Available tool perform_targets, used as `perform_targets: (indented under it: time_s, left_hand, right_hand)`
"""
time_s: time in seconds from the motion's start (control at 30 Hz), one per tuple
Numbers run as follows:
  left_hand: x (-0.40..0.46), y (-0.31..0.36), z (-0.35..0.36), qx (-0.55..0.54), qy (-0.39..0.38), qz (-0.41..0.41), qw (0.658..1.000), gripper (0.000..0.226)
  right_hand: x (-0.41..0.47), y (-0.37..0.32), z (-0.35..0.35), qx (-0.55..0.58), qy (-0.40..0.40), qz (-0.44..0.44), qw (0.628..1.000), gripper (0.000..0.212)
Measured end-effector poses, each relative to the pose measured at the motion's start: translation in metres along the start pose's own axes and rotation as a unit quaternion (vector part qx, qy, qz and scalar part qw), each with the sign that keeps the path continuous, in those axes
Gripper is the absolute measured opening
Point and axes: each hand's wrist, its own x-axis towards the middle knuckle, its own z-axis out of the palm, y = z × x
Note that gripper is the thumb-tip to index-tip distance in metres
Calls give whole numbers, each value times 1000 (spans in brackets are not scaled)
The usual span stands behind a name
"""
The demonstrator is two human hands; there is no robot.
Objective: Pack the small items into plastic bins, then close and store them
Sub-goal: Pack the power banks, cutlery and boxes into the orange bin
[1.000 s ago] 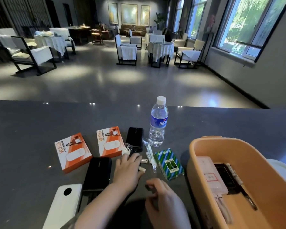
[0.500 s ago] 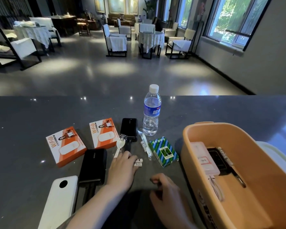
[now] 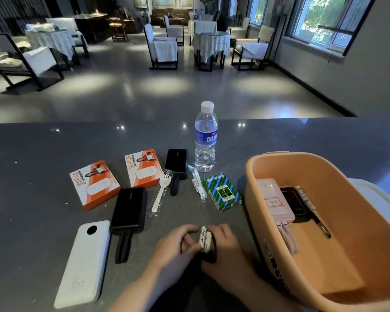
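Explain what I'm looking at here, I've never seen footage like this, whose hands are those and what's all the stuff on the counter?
There is no machine here. A person wears a wide-angle camera on the head, so this single picture looks forward and down at their own two hands over a dark counter, with a lounge behind.

The left hand and right hand meet near the counter's front edge, and their fingers hold a bundle of small white batteries between them.

On the counter lie two orange boxes, two black power banks, a white power bank, a wrapped plastic fork, a green box and a standing water bottle.

To the right is an orange bin, already holding a few items.
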Motion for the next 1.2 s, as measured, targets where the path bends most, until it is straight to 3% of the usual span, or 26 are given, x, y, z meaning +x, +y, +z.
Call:
perform_targets:
  time_s: [0.2, 0.4, 0.5, 0.6, 0.73, 0.8, 0.87, 1.03, 1.13, 1.2]
  left_hand:
    - [21, 7, -15, 99, -128, 82, 983, 72]
    - [37, 12, -13, 242, -165, 95, 951, 71]
    - [36, 10, -10, 260, -140, 118, 948, 60]
    - [30, 8, -7, 229, -98, 120, 961, 64]
    - [21, 16, -6, 55, 46, 66, 995, 53]
    - [21, 27, -8, -4, 110, 48, 993, 48]
    - [25, 49, -10, -19, 140, 76, 987, 50]
    - [43, 122, 8, -56, 165, 172, 970, 46]
    - [58, 156, 32, -54, 128, 198, 970, 47]
    - [71, 175, 49, -19, 92, 215, 972, 47]
  right_hand:
    - [3, 3, -2, -5, -2, -2, 1000, 53]
    - [5, 6, -10, -49, -38, 40, 997, 47]
    - [1, 3, -15, -23, 5, 51, 998, 40]
    - [0, -10, -24, 2, 62, 54, 997, 37]
    - [-11, -37, -48, 52, 96, -27, 994, 46]
    - [-19, -52, -67, 64, 125, -82, 987, 47]
    - [-22, -55, -95, 65, 161, -80, 982, 48]
    - [-16, 7, -186, -54, 249, 3, 967, 50]
    - [-9, 60, -212, -110, 205, 99, 967, 56]
    - [2, 85, -219, -148, 144, 103, 973, 56]
